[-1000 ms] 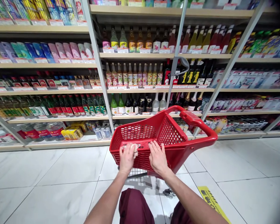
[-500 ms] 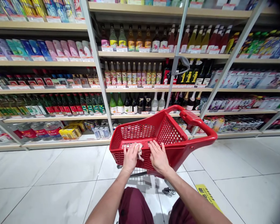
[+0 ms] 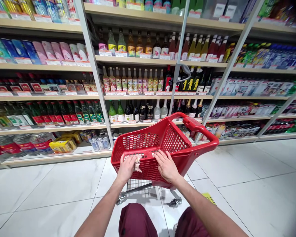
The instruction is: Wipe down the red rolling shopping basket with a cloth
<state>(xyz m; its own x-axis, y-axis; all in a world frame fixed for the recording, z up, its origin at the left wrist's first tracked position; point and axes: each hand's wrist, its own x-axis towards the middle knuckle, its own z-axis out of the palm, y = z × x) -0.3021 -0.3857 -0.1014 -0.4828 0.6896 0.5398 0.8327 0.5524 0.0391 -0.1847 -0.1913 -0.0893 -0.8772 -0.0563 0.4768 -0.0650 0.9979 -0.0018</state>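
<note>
A red plastic shopping cart (image 3: 148, 169) with lattice walls stands in front of me, its handle toward the right. My left hand (image 3: 126, 168) is at the near rim with its fingers closed on a crumpled pale cloth (image 3: 137, 164), which hangs down the outer side. Farther right along the same rim rests my right hand (image 3: 167, 168), fingers stretched out over the edge, with no object in it. The basket's floor shows between and beyond my hands.
Behind the cart runs a shelf unit (image 3: 138, 60) with rows of bottles, cans and packs. Metal posts (image 3: 91, 59) divide it. White tiles (image 3: 51, 187) cover the floor, with a yellow floor sign (image 3: 208, 197) at the right. My knees (image 3: 138, 220) are close below the cart.
My left hand has moved left along the rim with the cloth, away from my right hand. My right hand stays on the rim. The view has shifted, moving the shelves and cart leftward.
</note>
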